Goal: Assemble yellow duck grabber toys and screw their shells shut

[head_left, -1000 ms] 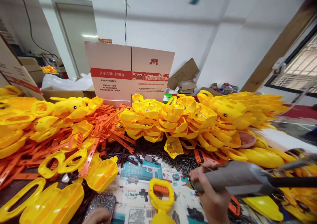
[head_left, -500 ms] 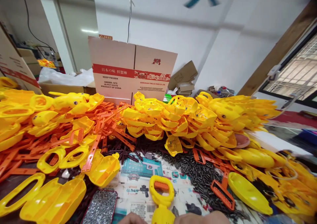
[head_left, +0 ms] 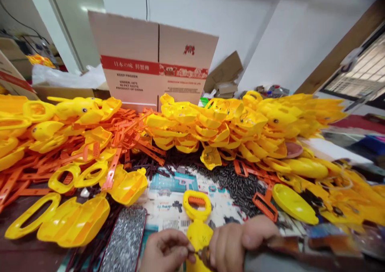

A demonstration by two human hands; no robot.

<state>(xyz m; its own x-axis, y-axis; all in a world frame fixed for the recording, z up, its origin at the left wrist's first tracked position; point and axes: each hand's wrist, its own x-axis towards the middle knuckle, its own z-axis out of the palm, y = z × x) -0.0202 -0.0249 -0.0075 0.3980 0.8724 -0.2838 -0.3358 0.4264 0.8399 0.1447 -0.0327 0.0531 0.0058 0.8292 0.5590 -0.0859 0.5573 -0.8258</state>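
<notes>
A yellow plastic toy (head_left: 199, 234) with a ring handle lies on the printed sheet, in front of me at the bottom centre. My right hand (head_left: 234, 242) is wrapped around an electric screwdriver (head_left: 205, 257), its thin bit pointing left across the toy's body. My left hand (head_left: 168, 250) is closed in a pinch at the bit's tip, beside the toy. What those fingertips hold is too small to make out. Left of my left hand is a tray (head_left: 143, 216) full of small shiny metal pieces, likely screws.
Orange toothed plastic strips (head_left: 120, 133) and yellow toy shells (head_left: 186, 121) are heaped across the back. Small black cylinders (head_left: 240, 191) lie loose on the printed sheet (head_left: 162, 224). A cardboard box (head_left: 132, 43) stands behind. Open yellow shells (head_left: 73, 224) lie at left.
The view has tilted down, so things sit higher in the picture. Both hands have come further into view, and the screwdriver in my right hand now shows.
</notes>
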